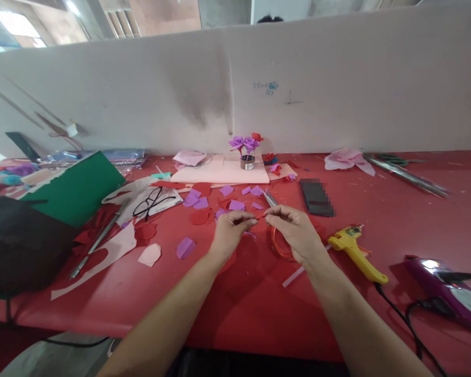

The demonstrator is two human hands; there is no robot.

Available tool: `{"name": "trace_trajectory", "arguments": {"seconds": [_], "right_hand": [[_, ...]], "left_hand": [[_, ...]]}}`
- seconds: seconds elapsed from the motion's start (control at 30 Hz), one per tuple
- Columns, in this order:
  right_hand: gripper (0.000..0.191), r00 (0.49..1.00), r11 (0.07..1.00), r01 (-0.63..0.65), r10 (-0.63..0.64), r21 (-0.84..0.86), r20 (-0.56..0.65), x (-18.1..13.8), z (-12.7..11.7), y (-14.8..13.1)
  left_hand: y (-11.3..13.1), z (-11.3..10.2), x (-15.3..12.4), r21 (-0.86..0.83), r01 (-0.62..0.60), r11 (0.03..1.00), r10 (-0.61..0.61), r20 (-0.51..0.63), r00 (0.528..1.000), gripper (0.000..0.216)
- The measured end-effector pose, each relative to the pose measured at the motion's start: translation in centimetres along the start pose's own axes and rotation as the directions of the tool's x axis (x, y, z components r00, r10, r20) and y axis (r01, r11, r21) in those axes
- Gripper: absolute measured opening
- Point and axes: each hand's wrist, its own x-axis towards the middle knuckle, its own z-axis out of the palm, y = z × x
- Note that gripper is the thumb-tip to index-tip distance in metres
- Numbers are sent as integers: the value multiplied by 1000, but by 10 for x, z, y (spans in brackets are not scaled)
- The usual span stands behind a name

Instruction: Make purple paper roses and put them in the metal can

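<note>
Over the middle of the red table, my left hand and my right hand meet with fingertips pinched. Between them runs a thin, small red piece, too small to name surely; it looks like a twisted strip of paper. Scissors with an orange-red handle lie under my right hand, their blade showing just beyond it. Purple paper pieces and red paper pieces are scattered beyond and left of my left hand. A clear glue stick lies below my right wrist.
A yellow glue gun with its cord lies right, near a purple power strip. A phone lies behind it. Paper flowers stand in a small pot at the back. Glasses and green board are left.
</note>
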Motion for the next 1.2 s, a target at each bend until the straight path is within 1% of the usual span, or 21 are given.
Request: {"name": "trace_trajectory", "arguments": {"seconds": [0.1,0.2,0.27,0.4,0.53,0.63,0.73,0.8,0.87,0.97,1.03,1.1,1.2], "right_hand": [[13,998,996,-55,54,68,17,1,0,0],[12,994,985,-108,102,131,50,2,0,0],[12,992,982,-118,110,148,60,2,0,0],[11,996,989,-83,78,124,43,-1,2,-3],[14,1000,998,16,-16,65,-3,-3,3,-4],[13,998,998,62,-62,-4,5,-2,1,-1],[10,997,996,71,-71,-54,7,-2,0,1],[9,998,997,68,-68,-48,0,-1,0,1],[8,999,999,40,-40,-2,0,-1,1,0],[9,999,994,-48,45,94,30,0,2,-1],[11,997,990,-76,72,118,40,0,2,-1],[13,999,995,-48,46,93,20,1,2,0],[13,1000,1000,21,-21,5,11,1,1,0]], "left_hand": [[0,0,0,4,9,1000,-9,2,1000,10],[1,0,0,-12,28,1000,-27,42,999,10],[2,0,-1,-22,35,999,-34,68,997,10],[1,-1,-1,-42,49,998,-45,77,996,10],[1,-1,0,-45,41,998,-38,73,997,12],[0,-1,0,-23,24,999,-22,68,997,12],[-1,-1,1,-5,19,1000,-18,63,998,12],[-2,-1,1,-6,21,1000,-20,64,998,13],[-2,0,0,-8,23,1000,-23,71,997,13],[-2,-1,1,5,19,1000,-19,79,997,12],[-3,-2,1,27,8,1000,-10,84,996,11],[-4,-3,2,55,-4,998,-1,86,996,11],[-6,-4,3,87,-17,996,9,94,996,13]]}}
